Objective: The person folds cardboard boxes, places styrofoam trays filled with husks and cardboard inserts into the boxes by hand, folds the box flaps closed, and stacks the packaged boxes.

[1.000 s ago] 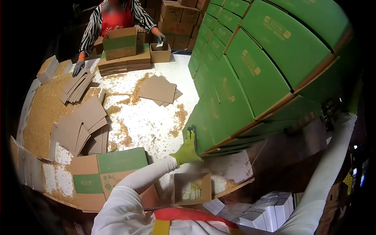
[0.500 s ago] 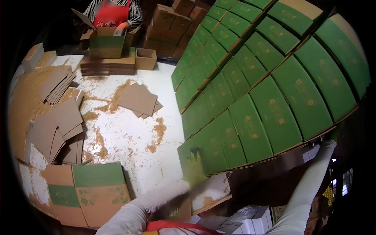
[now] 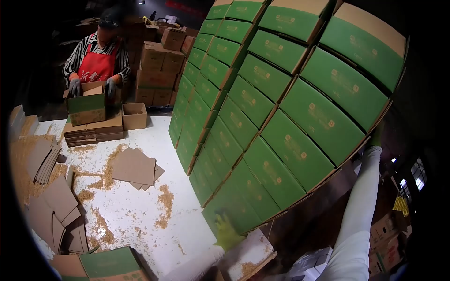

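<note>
A tall stack of green cartons (image 3: 276, 173) fills the middle and right, leaning in the view. My left hand (image 3: 227, 234), in a yellow-green glove, rests with fingers apart against the bottom front carton (image 3: 234, 210). Higher up, my right hand (image 3: 376, 136) is at the stack's right edge, in shadow; its fingers are hidden behind the cartons. Both forearms wear white sleeves, the right sleeve (image 3: 358, 206) stretched out beside the stack.
A white table (image 3: 136, 220) carries loose cardboard sheets (image 3: 133, 166) and brown shavings (image 3: 164, 206). Across it a person in a red apron (image 3: 97, 63) holds an open carton (image 3: 86, 107) on flattened cardboard (image 3: 93, 131). A small open box (image 3: 134, 116) stands beside that pile.
The view has tilted upward, showing more of the co-worker and the stack. My hands stay at the cartons, the right one appearing higher. The co-worker's hands are now at the open carton's sides.
</note>
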### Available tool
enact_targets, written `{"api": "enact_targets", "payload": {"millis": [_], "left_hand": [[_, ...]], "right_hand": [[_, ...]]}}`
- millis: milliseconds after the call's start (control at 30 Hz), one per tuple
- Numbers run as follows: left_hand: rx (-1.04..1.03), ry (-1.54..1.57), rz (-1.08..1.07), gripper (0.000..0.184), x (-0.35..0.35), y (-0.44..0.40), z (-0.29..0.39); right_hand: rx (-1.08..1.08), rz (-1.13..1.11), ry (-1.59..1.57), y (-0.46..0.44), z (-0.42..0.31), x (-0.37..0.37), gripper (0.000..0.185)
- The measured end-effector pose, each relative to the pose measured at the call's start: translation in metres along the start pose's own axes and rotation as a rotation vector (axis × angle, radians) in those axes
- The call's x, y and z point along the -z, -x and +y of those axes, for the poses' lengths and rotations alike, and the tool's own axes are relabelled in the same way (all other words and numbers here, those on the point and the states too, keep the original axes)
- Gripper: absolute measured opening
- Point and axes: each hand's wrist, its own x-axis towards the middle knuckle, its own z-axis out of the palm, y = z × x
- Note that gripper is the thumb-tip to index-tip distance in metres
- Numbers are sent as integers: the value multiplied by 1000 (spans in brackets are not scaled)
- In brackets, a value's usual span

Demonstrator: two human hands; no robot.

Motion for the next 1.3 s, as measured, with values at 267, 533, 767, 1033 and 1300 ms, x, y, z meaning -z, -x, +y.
{"api": "enact_targets", "payload": {"millis": [267, 533, 767, 1033, 1300], "left_hand": [[-40, 28, -89, 140, 10, -8, 0], [-60, 51, -137, 136, 6, -12, -7], [-24, 22, -85, 134, -3, -10, -3], [111, 78, -67, 130, -7, -8, 17], [14, 11, -33, 133, -29, -13, 4]], "right_hand": [[-36, 27, -75, -34, 17, 22, 49], [-81, -45, 118, -32, 7, 39, 53], [-73, -28, 130, -27, 1, 29, 58], [-22, 109, 51, 7, -20, 14, 62], [6, 146, 62, 13, -16, 6, 67]]}}
